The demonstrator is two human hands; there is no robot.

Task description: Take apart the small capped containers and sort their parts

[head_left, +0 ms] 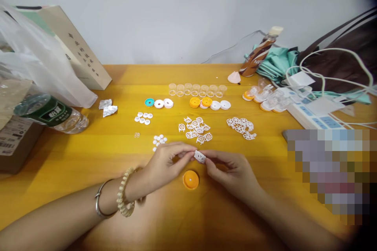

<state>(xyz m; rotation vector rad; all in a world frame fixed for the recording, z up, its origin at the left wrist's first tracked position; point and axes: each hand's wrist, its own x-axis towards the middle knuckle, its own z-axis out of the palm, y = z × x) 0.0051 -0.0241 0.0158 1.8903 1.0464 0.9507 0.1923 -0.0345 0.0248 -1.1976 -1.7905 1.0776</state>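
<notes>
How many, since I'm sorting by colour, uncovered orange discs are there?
3: one orange disc nearest the camera, another and a third side by side before the clear cups.

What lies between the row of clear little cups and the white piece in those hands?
In the head view, orange and white round caps, then a loose cluster of white spoked pieces.

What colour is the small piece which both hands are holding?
The small piece is white; it shows in the head view, the only one here.
</notes>
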